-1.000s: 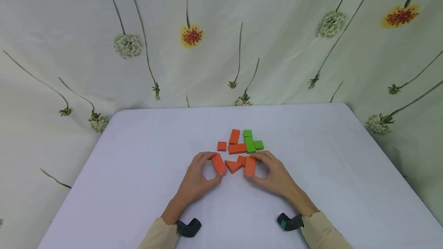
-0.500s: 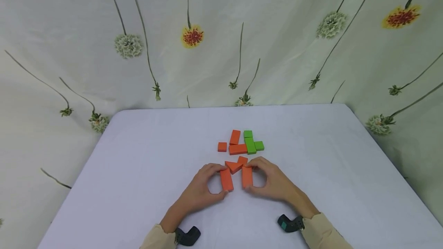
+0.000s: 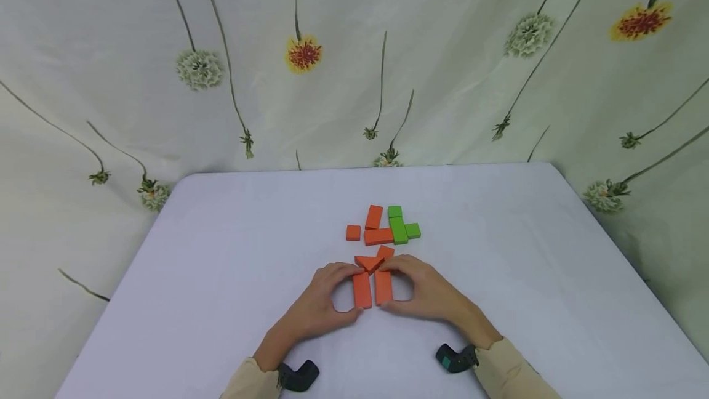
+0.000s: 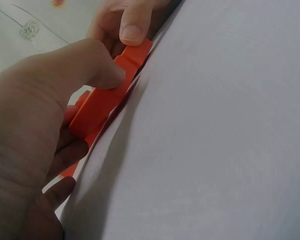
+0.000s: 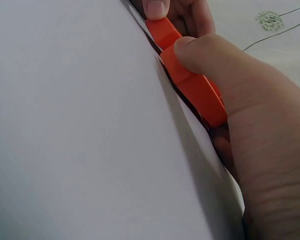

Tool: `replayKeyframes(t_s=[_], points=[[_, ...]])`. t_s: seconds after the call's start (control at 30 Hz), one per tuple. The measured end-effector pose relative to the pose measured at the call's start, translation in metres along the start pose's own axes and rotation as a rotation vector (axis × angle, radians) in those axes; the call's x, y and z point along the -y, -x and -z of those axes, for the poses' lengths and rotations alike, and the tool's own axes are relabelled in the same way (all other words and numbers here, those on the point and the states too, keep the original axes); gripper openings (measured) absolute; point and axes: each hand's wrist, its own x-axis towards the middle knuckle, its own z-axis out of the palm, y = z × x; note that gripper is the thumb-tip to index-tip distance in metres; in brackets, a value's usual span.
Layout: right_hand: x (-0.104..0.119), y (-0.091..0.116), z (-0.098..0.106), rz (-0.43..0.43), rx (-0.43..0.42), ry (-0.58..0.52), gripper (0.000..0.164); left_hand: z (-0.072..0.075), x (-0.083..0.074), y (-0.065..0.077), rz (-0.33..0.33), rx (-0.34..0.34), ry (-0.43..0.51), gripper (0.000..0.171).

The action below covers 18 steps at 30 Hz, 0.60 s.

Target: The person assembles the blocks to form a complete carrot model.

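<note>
In the head view my left hand (image 3: 318, 302) pinches an orange rectangular block (image 3: 362, 290) between thumb and fingers at its near and far ends. Beside it, a similar orange block (image 3: 383, 289) is pinched the same way by my right hand (image 3: 426, 291). A narrow gap separates these two blocks, which lie nearly parallel on the table. Just beyond their far ends are an orange triangular block (image 3: 368, 262), point toward me, and a small orange block (image 3: 386, 252), partly covered. Both wrist views show the thumbs on the orange blocks; the fingers behind are partly hidden.
Farther back lie an orange cube (image 3: 353, 233), a tilted orange block (image 3: 373, 217) and a crosswise orange block (image 3: 378, 236). A long green block (image 3: 397, 230) touches smaller green blocks (image 3: 412, 230). The white table (image 3: 232, 233) ends at a flowered cloth (image 3: 443, 79).
Both hands have drawn their blocks toward me and closer together. The left block has straightened from its slant. The triangular block has shifted slightly left and turned a little.
</note>
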Motion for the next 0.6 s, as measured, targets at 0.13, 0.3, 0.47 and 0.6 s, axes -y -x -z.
replayKeyframes(t_s=[0.13,0.3,0.47,0.6], points=[[-0.0004,-0.0023,-0.0022,0.003,0.008,0.006,0.059,0.0004,0.0006,0.0002,-0.023,-0.007,-0.026,0.063],[0.0008,-0.0027,-0.0032,-0.030,0.026,0.016,0.057,0.0002,0.0021,0.0007,-0.054,-0.021,-0.047,0.062],[0.0029,-0.0017,-0.0032,-0.062,0.040,0.044,0.056,-0.0002,0.0024,0.0008,-0.074,-0.017,-0.073,0.061],[0.0044,-0.0014,-0.0032,-0.062,0.042,0.053,0.057,-0.0002,0.0021,0.0018,-0.083,-0.016,-0.093,0.060]])
